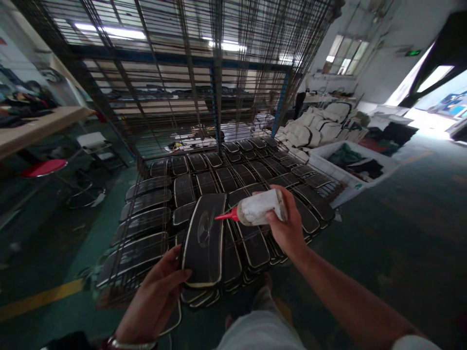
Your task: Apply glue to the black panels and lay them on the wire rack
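Left hand (160,282) has its fingers clamped on the lower left edge of a dark panel (204,260), thumb on top; panel has pale edging and an oval mark, and sits tilted in front of me, above a stack of similar pieces; right hand (288,223) has fingers wrapped round a smudged white bottle (257,208), tipped sideways, red nozzle (228,215) pointing left over the panel; can't tell if the tip touches; rows of panels (206,183) lie behind on a wire rack (215,61); white bin (339,184) stands to the right.
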The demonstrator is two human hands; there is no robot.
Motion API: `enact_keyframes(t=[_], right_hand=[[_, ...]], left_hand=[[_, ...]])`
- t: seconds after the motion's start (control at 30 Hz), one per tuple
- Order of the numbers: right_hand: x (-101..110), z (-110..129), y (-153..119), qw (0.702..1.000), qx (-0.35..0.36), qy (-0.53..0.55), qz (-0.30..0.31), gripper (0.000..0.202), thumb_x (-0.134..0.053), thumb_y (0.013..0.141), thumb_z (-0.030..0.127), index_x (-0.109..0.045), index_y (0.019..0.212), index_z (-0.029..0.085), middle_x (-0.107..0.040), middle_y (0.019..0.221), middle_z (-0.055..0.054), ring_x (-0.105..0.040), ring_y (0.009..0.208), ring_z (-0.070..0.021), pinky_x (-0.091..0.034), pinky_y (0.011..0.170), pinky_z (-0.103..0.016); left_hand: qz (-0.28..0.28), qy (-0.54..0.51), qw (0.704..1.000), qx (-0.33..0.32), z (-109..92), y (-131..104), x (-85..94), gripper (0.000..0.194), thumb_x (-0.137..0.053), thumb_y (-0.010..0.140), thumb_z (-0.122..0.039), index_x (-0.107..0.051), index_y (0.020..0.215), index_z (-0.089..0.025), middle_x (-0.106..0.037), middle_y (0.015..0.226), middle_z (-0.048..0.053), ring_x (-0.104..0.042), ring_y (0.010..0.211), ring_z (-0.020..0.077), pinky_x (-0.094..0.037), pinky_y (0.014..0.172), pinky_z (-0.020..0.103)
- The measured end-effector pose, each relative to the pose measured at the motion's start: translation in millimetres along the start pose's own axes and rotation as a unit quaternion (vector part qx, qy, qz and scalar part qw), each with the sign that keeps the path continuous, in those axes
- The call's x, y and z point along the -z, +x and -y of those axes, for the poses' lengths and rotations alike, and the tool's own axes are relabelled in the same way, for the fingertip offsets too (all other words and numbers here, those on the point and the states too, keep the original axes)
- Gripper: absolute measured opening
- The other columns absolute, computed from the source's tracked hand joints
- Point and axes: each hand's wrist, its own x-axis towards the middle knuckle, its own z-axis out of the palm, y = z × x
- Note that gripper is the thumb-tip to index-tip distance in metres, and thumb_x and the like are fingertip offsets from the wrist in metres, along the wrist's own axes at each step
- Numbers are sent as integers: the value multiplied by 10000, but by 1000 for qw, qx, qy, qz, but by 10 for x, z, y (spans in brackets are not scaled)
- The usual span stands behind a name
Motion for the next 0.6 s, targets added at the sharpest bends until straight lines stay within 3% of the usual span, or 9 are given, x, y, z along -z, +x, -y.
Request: enact_keyframes(t=[0.07, 0.13, 0.2, 0.27, 0.37, 0.4, 0.5, 0.57, 0.6], right_hand=[[-40, -28, -75, 1000, -17, 9, 12, 679, -1065, 747, 338, -716, 1328, 286, -770, 1238, -76, -738, 1167, -317, -676, 865, -378], [-96, -71, -54, 991, -112, 68, 29, 533, -1047, 796, 406, -751, 1202, 228, -792, 1119, -79, -769, 1014, -280, -671, 721, -314], [-141, -48, 90, 961, -224, 157, 28, 472, -1014, 846, 449, -749, 1128, 179, -801, 1082, -110, -781, 962, -275, -639, 591, -264], [-130, 95, 326, 932, -271, 243, -9, 423, -956, 912, 412, -736, 1172, 162, -802, 1148, -142, -788, 1026, -285, -614, 535, -219], [80, 526, 712, 914, -168, 348, -125, 248, -694, 1112, 402, -727, 1266, 211, -795, 1176, -122, -787, 1055, -268, -590, 499, -173], [215, 703, 816, 905, -128, 374, -157, 278, -593, 1162, 432, -724, 1289, 222, -789, 1182, -117, -787, 1063, -266, -598, 494, -176], [772, 1219, 970, 875, -22, 413, -253, 442, -479, 1193, 515, -724, 1375, 196, -777, 1187, -182, -800, 1041, -289, -564, 425, -172], [1168, 1485, 917, 845, 49, 417, -331, 507, -481, 1180, 538, -749, 1381, 158, -782, 1141, -238, -815, 1039, -329, -516, 383, -173], [1335, 1583, 849, 838, 74, 422, -338, 507, -474, 1184, 518, -759, 1387, 151, -787, 1153, -248, -820, 1066, -342, -522, 397, -185]], left_hand=[[-7, -10, 1000, -5, -14, 16, -13, 715, -860, 576, 73, -814, 1221, -232, -898, 1080, 56, -863, 914, 293, -682, 705, 303], [-7, -11, 1000, -2, -32, 46, -24, 728, -865, 553, 87, -810, 1205, -233, -898, 1051, 47, -860, 857, 277, -682, 691, 299], [-7, -5, 1000, -4, -44, 78, -21, 721, -866, 537, 98, -813, 1174, -234, -898, 1018, 38, -855, 823, 261, -668, 659, 275], [-8, 0, 1000, -19, -45, 106, 0, 695, -867, 543, 95, -813, 1157, -227, -899, 1026, 43, -858, 847, 264, -662, 653, 265], [-5, 8, 999, -40, -44, 138, 64, 652, -870, 571, 77, -800, 1148, -218, -899, 1074, 59, -863, 914, 289, -680, 684, 294], [-3, 13, 999, -44, -53, 152, 98, 634, -875, 576, 71, -796, 1134, -219, -899, 1073, 57, -862, 921, 293, -684, 687, 302], [-6, 18, 998, -59, -132, 239, 252, 598, -902, 576, 64, -794, 1086, -228, -896, 1026, 33, -850, 859, 256, -684, 683, 277], [-21, 20, 998, -64, -223, 366, 379, 617, -913, 560, 86, -789, 1070, -238, -884, 948, -6, -822, 748, 203, -662, 632, 226], [-34, 18, 997, -71, -277, 455, 434, 621, -914, 564, 91, -780, 1068, -246, -871, 892, -31, -798, 684, 175, -643, 595, 201]])
